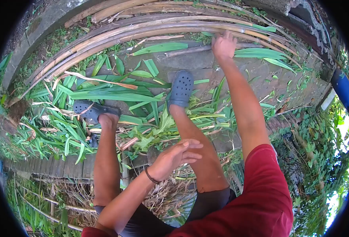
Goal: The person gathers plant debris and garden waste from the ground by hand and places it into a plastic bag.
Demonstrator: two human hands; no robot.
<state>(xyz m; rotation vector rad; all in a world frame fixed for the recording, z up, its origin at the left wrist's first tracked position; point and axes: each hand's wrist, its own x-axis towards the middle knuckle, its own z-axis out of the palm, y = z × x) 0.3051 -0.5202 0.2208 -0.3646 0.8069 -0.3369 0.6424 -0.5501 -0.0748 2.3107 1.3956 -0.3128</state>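
My right hand [223,46] reaches far forward to the lowest of the long bamboo poles [190,29]. Its fingers curl down at the pole's edge, and what they close on is hidden. Just right of that hand lie long green strap leaves [257,53], with a thin stick [188,51] on its left. My left hand [173,158] hovers beside my bent knee, fingers apart and holding nothing; a dark band circles the wrist. Ahead of it, a heap of cut green leaves [111,94] spreads around my feet in grey clogs [181,87].
A curved concrete edge [28,39] borders the upper left. Behind my feet runs a row of upright grey slats or bricks [63,168], with dry brown plant litter [166,193] below it. A blue container [343,89] stands at the right, above dense greenery [308,154].
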